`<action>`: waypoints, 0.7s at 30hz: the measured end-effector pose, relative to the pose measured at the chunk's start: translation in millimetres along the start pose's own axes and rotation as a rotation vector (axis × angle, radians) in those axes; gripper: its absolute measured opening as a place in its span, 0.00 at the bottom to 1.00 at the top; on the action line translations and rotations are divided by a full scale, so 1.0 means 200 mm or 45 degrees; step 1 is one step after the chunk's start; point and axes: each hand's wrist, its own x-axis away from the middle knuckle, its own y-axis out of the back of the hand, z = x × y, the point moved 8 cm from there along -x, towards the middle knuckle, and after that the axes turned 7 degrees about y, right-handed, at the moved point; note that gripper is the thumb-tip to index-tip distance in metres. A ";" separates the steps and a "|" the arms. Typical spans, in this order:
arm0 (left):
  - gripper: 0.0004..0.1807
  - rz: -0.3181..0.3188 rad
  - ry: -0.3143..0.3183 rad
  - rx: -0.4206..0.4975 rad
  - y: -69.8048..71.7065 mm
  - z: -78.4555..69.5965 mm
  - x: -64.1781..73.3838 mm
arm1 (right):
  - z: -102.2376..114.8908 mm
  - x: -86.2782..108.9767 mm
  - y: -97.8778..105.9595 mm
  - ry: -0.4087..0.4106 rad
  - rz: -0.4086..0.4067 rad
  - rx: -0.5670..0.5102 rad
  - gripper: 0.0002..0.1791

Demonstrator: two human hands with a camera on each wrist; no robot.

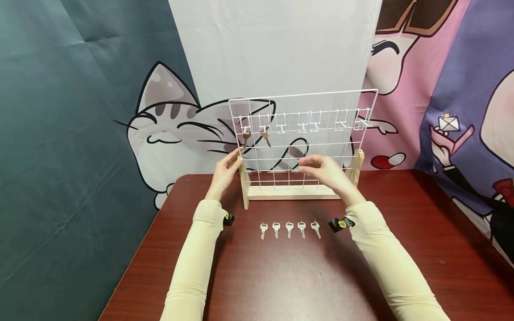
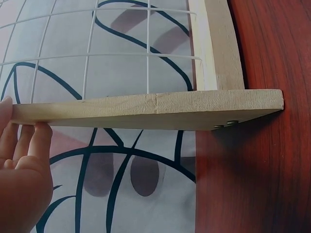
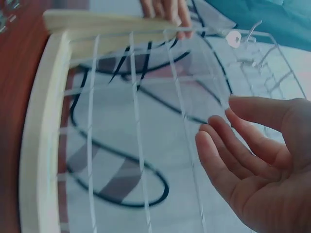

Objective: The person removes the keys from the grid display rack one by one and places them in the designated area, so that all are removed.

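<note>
A white wire grid rack (image 1: 297, 171) stands on wooden legs. My left hand (image 1: 225, 171) pinches the upper end of its left wooden post (image 2: 146, 104) between thumb and fingers. Two keys hang from hooks at the upper left, one dark key (image 1: 246, 136) and one brassy key (image 1: 265, 136). In front of the grid's middle hovers my right hand (image 1: 323, 170); its fingers (image 3: 218, 165) are loosely bent, with nothing between them and the thumb. Several silver keys (image 1: 289, 228) lie in a row on the table before the rack.
Several white hooks (image 1: 302, 127) without keys line the grid's upper part. The reddish-brown table (image 1: 281, 276) meets a printed cloth backdrop (image 1: 281, 53) behind the rack. The rack's right wooden post (image 1: 356, 165) is partly covered by my right hand and forearm.
</note>
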 end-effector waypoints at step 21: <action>0.24 -0.014 0.003 0.006 0.00 0.00 0.00 | 0.29 -0.31 -0.23 0.088 -0.337 -0.454 0.20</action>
